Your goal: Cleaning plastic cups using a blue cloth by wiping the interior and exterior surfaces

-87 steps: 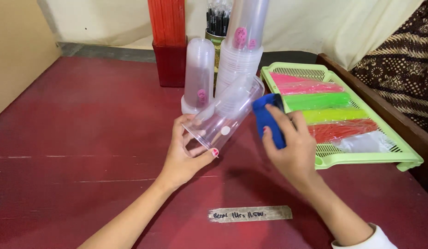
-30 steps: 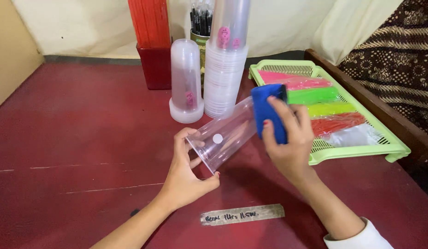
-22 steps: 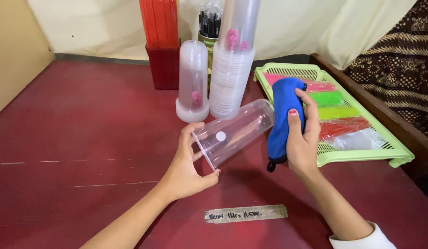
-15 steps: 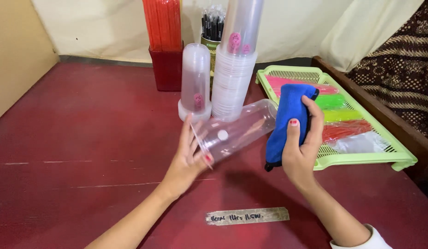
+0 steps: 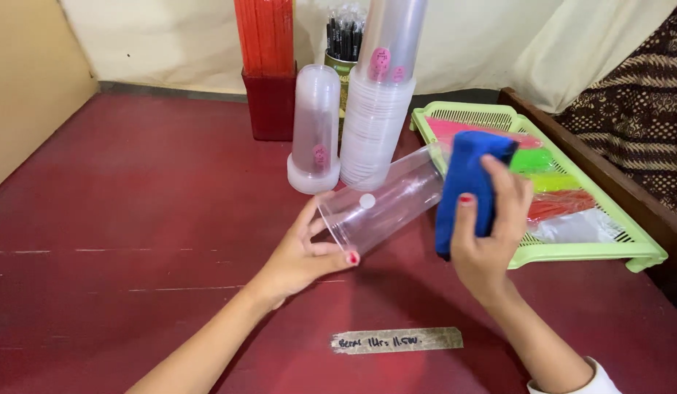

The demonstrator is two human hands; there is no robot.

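Left hand (image 5: pixel 298 259) pinches clear cup (image 5: pixel 386 208) rim; right hand (image 5: pixel 488 233) grips blue cloth (image 5: pixel 466 182) beside tray (image 5: pixel 572 252) edge.

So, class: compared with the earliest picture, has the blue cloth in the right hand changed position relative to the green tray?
Yes. The blue cloth has turned from lying against the cup's base to standing upright, lifted slightly towards the green tray, in the right hand.
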